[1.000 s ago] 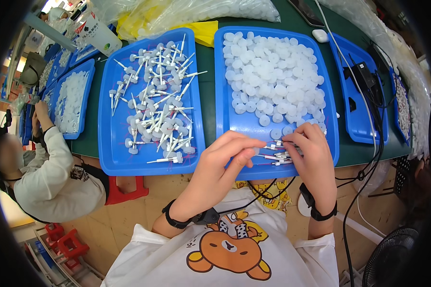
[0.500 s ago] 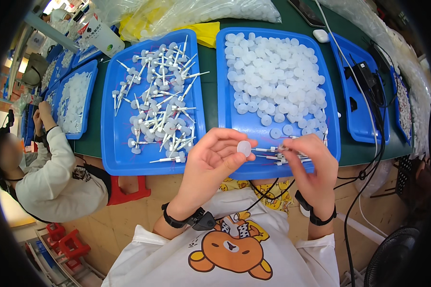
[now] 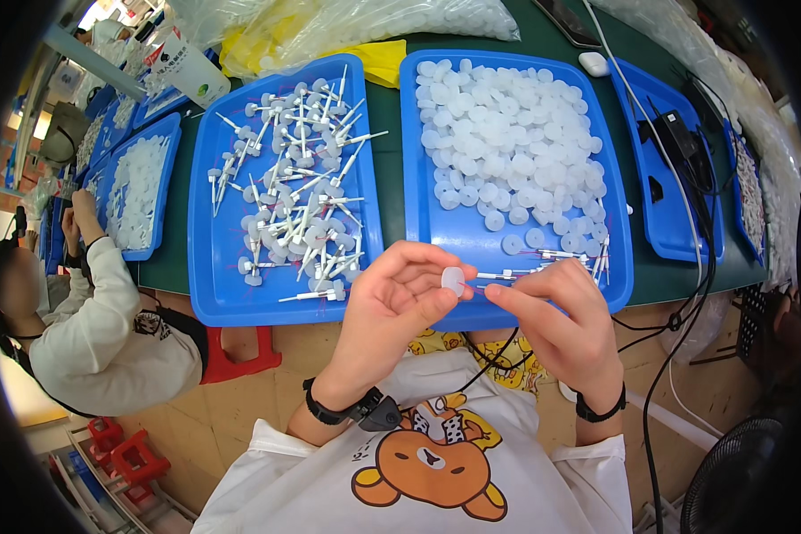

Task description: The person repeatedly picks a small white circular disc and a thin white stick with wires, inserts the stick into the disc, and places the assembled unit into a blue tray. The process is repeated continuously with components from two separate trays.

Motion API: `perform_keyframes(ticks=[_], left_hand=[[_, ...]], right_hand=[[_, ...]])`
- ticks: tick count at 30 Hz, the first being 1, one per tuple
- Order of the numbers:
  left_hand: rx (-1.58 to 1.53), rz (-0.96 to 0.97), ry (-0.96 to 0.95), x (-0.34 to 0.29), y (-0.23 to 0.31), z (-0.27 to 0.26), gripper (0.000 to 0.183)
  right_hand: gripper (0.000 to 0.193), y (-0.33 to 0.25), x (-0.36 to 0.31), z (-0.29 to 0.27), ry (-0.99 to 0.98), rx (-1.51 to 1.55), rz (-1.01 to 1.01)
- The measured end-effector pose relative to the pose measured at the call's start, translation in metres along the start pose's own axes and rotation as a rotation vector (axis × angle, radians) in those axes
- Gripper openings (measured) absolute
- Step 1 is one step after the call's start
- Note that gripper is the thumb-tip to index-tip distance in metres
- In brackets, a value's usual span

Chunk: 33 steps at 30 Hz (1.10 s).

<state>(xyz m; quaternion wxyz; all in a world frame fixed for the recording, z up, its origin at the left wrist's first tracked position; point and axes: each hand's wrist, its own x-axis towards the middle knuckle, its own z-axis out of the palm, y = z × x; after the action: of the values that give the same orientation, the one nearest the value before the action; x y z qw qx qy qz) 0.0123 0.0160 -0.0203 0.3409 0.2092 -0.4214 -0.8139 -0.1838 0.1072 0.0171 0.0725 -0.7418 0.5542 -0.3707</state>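
My left hand [image 3: 387,307] pinches a translucent white plastic disc [image 3: 453,281] between thumb and fingers, over the near edge of a blue tray [image 3: 412,191]. Close by on the right, my right hand [image 3: 561,320] has its fingertips closed on a thin stick-like part, mostly hidden by the fingers. Its slender end points at the disc; whether they touch I cannot tell. Behind my hands a heap of similar discs [image 3: 507,133] fills much of the tray. Several thin white rods [image 3: 512,273] lie in its near part, partly behind my right hand.
A second blue tray [image 3: 202,240] on the left holds many rods with discs on them [image 3: 303,214]. Farther right are another blue tray [image 3: 676,236], a black adapter [image 3: 678,138] and cables. Plastic bags [image 3: 436,20] lie at the back. Another person [image 3: 107,320] sits at the left.
My right hand has moved left from above the rods, bringing the thin part up to the disc. My left hand stays nearly still with the disc.
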Motion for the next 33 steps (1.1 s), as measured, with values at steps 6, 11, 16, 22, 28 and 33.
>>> perform_keyframes(ticks=[6, 11, 16, 22, 28, 33], left_hand=[[0.087, 0.001, -0.029, 0.0, -0.003, 0.002, 0.031], [0.079, 0.065, -0.142, 0.001, -0.007, 0.006, 0.035], [0.144, 0.104, -0.105, -0.001, -0.002, 0.011, 0.042], [0.294, 0.187, -0.089, -0.006, -0.001, 0.011, 0.035], [0.585, 0.326, -0.241, -0.002, 0.006, -0.002, 0.03], [0.568, 0.299, -0.26, -0.016, 0.005, -0.004, 0.026]], right_hand=[[0.044, -0.004, 0.001, -0.006, -0.016, -0.044, -0.018], [0.037, -0.008, -0.002, 0.004, 0.133, 0.033, -0.019], [0.03, -0.011, -0.003, 0.001, 0.137, 0.029, -0.001], [0.021, -0.018, -0.008, -0.002, 0.038, 0.161, 0.148], [0.008, -0.033, -0.01, -0.005, -0.102, 0.895, 0.862], [0.018, -0.028, -0.01, -0.01, -0.335, 1.291, 1.133]])
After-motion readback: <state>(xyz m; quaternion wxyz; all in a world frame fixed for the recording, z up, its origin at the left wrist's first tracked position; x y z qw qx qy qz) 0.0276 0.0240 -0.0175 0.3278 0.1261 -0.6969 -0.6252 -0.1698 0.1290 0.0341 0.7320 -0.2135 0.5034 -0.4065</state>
